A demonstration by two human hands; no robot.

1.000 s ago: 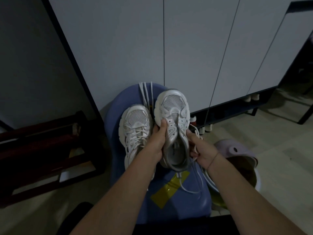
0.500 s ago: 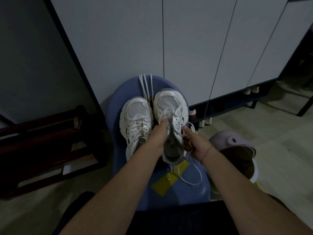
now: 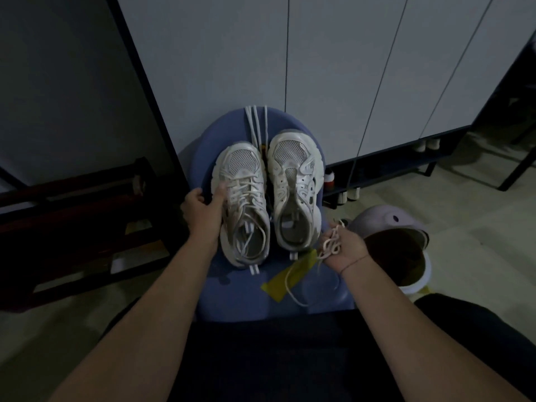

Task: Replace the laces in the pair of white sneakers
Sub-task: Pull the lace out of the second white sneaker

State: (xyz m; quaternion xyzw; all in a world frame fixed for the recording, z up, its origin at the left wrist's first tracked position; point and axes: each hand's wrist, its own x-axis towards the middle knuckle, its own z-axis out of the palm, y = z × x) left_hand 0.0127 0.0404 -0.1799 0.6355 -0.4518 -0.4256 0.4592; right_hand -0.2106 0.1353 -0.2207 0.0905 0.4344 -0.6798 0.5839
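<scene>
Laced left sneaker (image 3: pixel 242 204) and unlaced right sneaker (image 3: pixel 294 187) lie side by side; loose lace (image 3: pixel 330 243) bunched beside.

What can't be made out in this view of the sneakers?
Head view only.
Spare laces: near ends hidden between the laced sneaker and unlaced sneaker.
Left hand: gripping the laced sneaker or merely touching it, too dim.
Old lace bunched in right hand: far end hidden in the palm.
Bin: inside too dark.
Yellow strip: too dim to identify.

Dim, bluish, soft view with wide-angle bowing at edges.
</scene>
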